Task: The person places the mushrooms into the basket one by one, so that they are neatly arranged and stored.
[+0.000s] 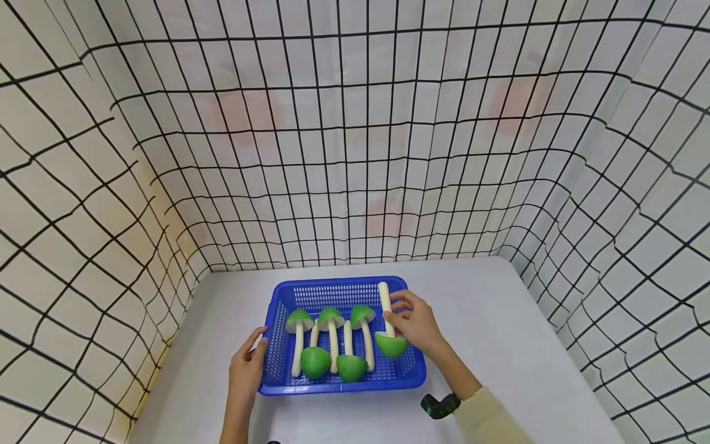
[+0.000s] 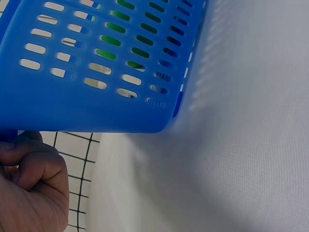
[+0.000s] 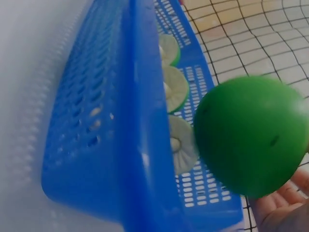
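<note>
A blue plastic basket with slotted walls sits on a white surface. My left hand grips the basket's left rim; in the left wrist view its curled fingers show at the rim. Over the basket's right end, my right hand pinches the pale stem of a green-capped toy mushroom, which is held cap down and stem up. Its cap hides part of that hand in the right wrist view. Several like mushrooms lie side by side inside, their caps alternating between the far and near sides.
Behind and on both sides stand pale walls covered by black grid netting. White tabletop extends to the left and right of the basket. A dark band is worn on the right wrist, below a beige sleeve.
</note>
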Available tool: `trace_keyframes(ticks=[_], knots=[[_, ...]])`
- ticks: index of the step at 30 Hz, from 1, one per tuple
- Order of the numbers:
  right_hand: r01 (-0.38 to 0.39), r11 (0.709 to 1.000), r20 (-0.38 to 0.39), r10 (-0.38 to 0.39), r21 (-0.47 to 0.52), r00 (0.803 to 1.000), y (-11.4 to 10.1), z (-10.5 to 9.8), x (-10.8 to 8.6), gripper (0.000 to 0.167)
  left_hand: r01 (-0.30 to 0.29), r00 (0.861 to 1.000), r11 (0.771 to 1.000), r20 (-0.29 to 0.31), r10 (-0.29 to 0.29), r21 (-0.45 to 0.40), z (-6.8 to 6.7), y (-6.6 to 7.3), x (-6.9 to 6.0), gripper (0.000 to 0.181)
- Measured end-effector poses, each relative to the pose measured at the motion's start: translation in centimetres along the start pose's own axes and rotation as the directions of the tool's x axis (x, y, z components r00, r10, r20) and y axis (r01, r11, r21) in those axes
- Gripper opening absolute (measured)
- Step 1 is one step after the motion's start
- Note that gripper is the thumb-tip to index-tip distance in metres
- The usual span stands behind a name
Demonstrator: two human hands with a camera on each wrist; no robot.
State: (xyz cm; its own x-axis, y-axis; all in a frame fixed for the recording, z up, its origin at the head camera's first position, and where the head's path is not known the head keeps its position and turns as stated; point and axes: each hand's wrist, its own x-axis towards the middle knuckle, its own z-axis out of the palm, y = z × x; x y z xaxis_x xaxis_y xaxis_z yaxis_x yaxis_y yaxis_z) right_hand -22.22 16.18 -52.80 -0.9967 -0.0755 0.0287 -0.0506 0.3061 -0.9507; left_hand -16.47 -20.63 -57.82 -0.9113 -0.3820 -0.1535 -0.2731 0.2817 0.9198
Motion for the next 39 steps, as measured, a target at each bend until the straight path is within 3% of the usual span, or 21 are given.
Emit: trace_keyframes(ticks=[8,22,39], knots=[[-0.036,0.998,-0.004,0.036,-0.052,0.999,0.6,1.7,-0.1,0.037,0.004,1.000,1.000,0.004,-0.004,-0.012,0.1,-0.2,0.2,0.047],[-0.022,0.968,-0.014,0.019,-0.250,1.000,1.1,3.3,0.0,0.035,-0.003,1.000,1.000,0.000,0.003,-0.016,0.2,-0.7,0.1,0.048],[-0.090,0.952,0.008,0.097,-0.293,0.995,1.7,4.9,0.1,0.039,-0.017,1.000,0.999,0.001,0.017,-0.036,0.2,-0.6,0.2,0.046]])
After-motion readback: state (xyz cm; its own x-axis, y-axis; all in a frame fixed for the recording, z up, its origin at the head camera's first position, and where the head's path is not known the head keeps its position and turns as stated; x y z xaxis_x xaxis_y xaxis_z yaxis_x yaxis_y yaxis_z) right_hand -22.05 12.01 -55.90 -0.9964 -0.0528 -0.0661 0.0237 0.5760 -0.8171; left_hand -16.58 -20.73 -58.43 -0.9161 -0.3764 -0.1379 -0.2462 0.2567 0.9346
